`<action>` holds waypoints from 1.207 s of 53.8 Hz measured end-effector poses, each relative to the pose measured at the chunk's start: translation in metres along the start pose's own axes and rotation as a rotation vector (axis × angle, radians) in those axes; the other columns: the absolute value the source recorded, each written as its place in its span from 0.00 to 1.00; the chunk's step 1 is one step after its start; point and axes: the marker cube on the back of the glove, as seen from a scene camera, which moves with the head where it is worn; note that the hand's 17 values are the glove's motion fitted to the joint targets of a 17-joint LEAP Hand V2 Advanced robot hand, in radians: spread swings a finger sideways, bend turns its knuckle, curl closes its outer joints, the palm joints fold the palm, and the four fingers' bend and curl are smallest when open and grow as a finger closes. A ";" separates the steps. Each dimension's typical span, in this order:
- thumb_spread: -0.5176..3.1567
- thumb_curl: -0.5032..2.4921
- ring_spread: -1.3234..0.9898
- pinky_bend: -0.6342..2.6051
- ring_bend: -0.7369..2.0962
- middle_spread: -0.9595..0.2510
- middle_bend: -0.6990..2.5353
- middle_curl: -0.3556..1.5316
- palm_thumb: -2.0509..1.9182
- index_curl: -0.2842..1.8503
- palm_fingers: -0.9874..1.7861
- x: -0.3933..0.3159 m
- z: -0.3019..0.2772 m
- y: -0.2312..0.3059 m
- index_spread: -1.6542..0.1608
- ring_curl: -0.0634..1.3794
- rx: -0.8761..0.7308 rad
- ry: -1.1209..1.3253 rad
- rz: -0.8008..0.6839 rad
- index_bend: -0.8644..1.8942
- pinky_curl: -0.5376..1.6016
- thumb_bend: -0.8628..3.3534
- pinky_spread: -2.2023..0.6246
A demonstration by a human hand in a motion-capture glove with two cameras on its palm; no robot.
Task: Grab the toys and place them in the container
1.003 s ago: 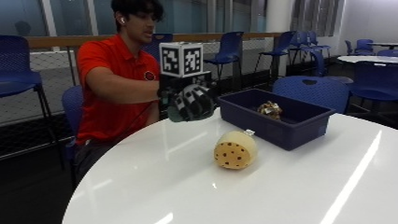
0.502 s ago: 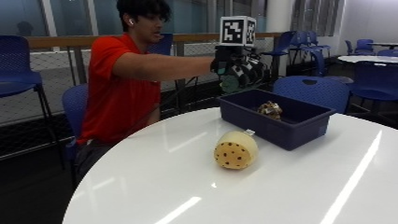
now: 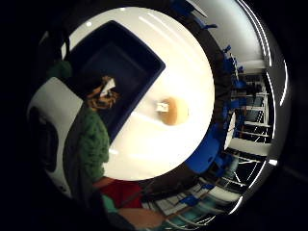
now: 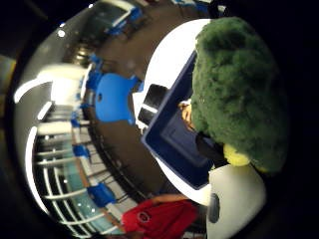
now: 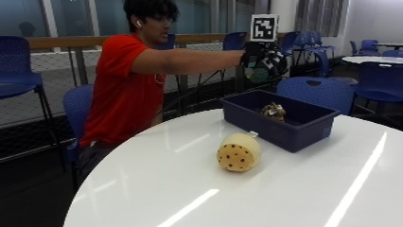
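The gloved right hand (image 5: 263,60) is hanging high above the blue container's (image 5: 296,134) far rim, fingers curling round a green plush toy (image 4: 234,94); a yellow spotted toy (image 5: 239,152) is lying on the desk (image 5: 189,189) just beside the near wall.

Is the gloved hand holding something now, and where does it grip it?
Yes: the gloved right hand holds a green plush toy above the blue container. The exact grip place is hidden.

1. One navy container (image 5: 296,135) is counted on one white table (image 5: 189,189).
2. Three toys are counted: one green plush (image 4: 239,84), one brown toy (image 5: 273,111), one yellow spotted toy (image 5: 239,152).
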 end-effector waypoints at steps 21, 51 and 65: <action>0.37 0.49 0.41 0.58 0.50 0.46 0.27 0.62 0.58 0.48 0.27 0.004 0.020 0.003 0.65 0.47 -0.119 0.051 0.011 0.33 0.48 0.18 0.71; 0.42 0.30 0.56 0.46 0.32 0.71 0.25 0.42 0.49 0.31 0.27 0.138 0.047 0.039 0.72 0.30 -0.005 -0.025 0.171 0.36 0.40 0.18 0.81; 0.41 0.27 0.56 0.44 0.32 0.71 0.26 0.38 0.49 0.29 0.29 0.206 0.081 0.054 0.72 0.28 -0.056 -0.059 0.292 0.36 0.39 0.18 0.81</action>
